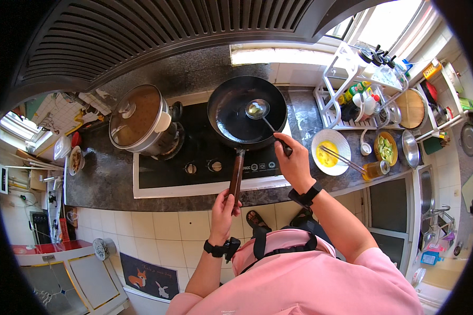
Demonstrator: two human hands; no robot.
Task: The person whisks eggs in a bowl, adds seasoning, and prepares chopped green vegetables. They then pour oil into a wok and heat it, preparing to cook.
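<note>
A dark wok (236,106) sits over the right side of the black gas hob (169,169). My left hand (223,206) grips the end of its brown wooden handle (236,175). In my right hand (295,159) is the dark handle of a metal ladle (257,109), whose bowl hangs over or in the wok with something pale yellow in it. I cannot tell whether the ladle touches the wok. Right of that hand stands a white ribbed bowl (317,138) of beaten egg (326,159), with chopsticks (343,156) resting across it.
A lidded pot (136,118) stands on the left burner. Along the right counter are a jar of amber liquid (372,172), a bowl of sliced green vegetable (385,147), a metal bowl (410,149) and a white condiment rack (339,86). The range hood (142,35) overhangs the back.
</note>
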